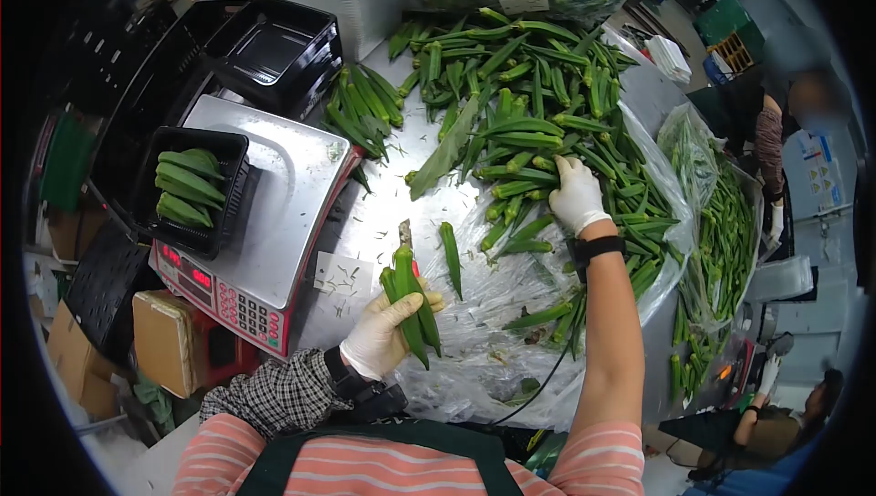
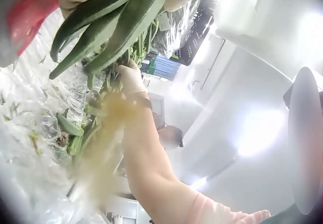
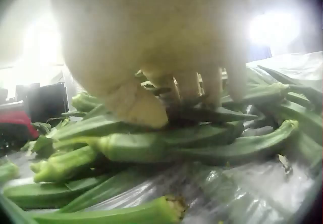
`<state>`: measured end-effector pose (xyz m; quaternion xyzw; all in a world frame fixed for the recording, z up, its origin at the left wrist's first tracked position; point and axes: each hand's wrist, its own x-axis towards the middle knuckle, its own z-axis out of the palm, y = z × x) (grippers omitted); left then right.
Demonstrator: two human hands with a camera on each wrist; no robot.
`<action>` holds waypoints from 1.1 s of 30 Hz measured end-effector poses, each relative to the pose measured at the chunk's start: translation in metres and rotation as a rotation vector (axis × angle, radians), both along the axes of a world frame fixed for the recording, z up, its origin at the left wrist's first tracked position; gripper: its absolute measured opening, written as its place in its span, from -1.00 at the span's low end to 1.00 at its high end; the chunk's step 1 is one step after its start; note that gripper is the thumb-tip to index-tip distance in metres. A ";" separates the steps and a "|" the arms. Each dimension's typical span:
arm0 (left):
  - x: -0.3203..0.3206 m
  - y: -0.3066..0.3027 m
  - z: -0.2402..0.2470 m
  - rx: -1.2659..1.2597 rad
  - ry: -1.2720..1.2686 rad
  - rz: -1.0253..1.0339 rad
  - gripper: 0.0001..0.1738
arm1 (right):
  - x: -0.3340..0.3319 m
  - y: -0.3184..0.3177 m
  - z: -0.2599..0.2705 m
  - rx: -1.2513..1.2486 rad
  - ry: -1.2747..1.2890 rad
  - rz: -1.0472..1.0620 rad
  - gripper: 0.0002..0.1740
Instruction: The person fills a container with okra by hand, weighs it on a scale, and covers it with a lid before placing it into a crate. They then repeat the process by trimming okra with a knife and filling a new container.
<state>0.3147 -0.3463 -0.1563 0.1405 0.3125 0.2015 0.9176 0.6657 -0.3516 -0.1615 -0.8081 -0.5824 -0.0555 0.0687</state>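
Observation:
My gloved left hand (image 1: 381, 336) grips a few okra pods (image 1: 408, 300), their lower ends hanging past the palm. Behind those pods shows a bit of red with a narrow metal tip (image 1: 404, 233) above it; in the left wrist view a blurred red object (image 2: 33, 17) sits beside the hand. My gloved right hand (image 1: 577, 195) reaches down into the loose okra pile (image 1: 538, 85). In the right wrist view its thumb (image 3: 144, 110) and fingers come down around a dark okra pod (image 3: 217, 114). A single okra pod (image 1: 451, 259) lies between the hands.
A black tray (image 1: 233, 213) holding okra sits on a digital scale (image 1: 283, 186) at left. More black trays (image 1: 283, 40) stand behind it. Bagged okra lies at the back and right. Crumpled plastic film (image 1: 474, 341) covers the near table. Other people are at the right.

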 end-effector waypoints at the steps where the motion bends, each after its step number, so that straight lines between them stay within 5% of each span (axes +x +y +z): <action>1: -0.001 0.001 0.001 -0.005 -0.001 -0.012 -0.58 | -0.010 -0.002 0.008 -0.092 0.029 -0.029 -0.52; 3: -0.003 0.004 0.000 -0.036 -0.005 -0.010 -0.58 | -0.036 -0.012 0.023 -0.294 0.083 -0.003 -0.53; 9: 0.000 0.008 0.001 -0.154 -0.048 -0.041 -0.54 | -0.077 -0.080 0.009 -0.115 0.463 -0.102 -0.60; 13: 0.000 0.007 0.001 -0.185 -0.058 -0.082 -0.51 | -0.086 -0.112 0.028 0.163 1.131 -0.388 -0.73; 17: 0.002 -0.004 -0.001 -0.130 -0.139 -0.151 -0.49 | -0.149 -0.113 0.059 0.179 1.125 -0.258 -0.70; 19: 0.005 -0.009 -0.004 -0.105 -0.176 -0.162 -0.49 | -0.188 -0.101 0.059 0.155 0.802 0.198 -0.67; 22: -0.001 -0.009 0.003 -0.078 -0.159 -0.170 -0.65 | -0.214 -0.081 0.072 -0.097 0.972 0.304 -0.71; 24: -0.012 -0.003 -0.004 -0.098 -0.136 -0.118 -0.61 | -0.184 -0.072 0.051 0.043 0.829 0.291 -0.71; 26: -0.023 0.003 -0.007 -0.158 -0.099 -0.054 -0.55 | -0.153 -0.047 0.033 0.142 0.351 0.076 -0.69; 28: -0.028 0.006 -0.005 -0.155 -0.106 -0.050 -0.53 | -0.126 -0.043 0.004 -0.144 0.143 -0.052 -0.73; 31: -0.035 0.005 -0.007 -0.156 -0.135 -0.061 -0.48 | -0.120 -0.050 0.007 0.077 0.326 -0.031 -0.74; 33: -0.035 0.004 -0.005 -0.139 -0.152 -0.062 -0.45 | -0.144 -0.067 0.031 0.117 0.699 -0.132 -0.77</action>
